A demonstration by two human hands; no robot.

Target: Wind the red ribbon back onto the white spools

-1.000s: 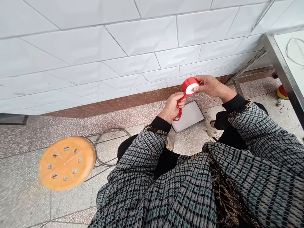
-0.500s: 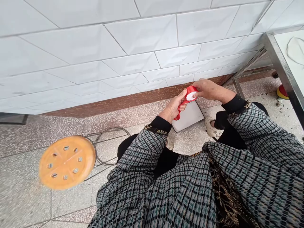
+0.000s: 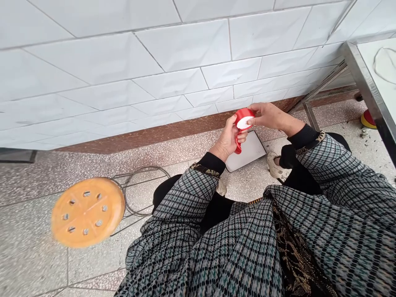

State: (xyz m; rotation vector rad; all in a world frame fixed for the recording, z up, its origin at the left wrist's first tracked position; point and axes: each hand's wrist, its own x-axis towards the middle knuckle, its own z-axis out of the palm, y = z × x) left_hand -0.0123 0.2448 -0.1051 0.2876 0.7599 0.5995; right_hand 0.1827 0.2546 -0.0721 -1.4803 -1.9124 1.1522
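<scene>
Both of my hands are on a red object (image 3: 243, 114) with a round, cup-like end, white inside, and a red part trailing below it. My left hand (image 3: 229, 138) wraps round its lower part, with the thumb near the round end. The thumb and fingers of my right hand (image 3: 266, 117) pinch the right edge of the round end. Below my hands, a flat pale rectangular panel (image 3: 250, 152) lies on the speckled floor by my shoes. What my left palm covers is hidden.
An orange round stool (image 3: 88, 212) with holes and wire legs stands at the left. White wall tiles (image 3: 198, 49) rise in front. A metal-framed table (image 3: 368, 82) is at the right, with a red and yellow object (image 3: 367, 119) on the floor beside it.
The round end of the red object has moved slightly left and tilted. My left hand has shifted a little to the right, and its fingers sit closer beneath the round end.
</scene>
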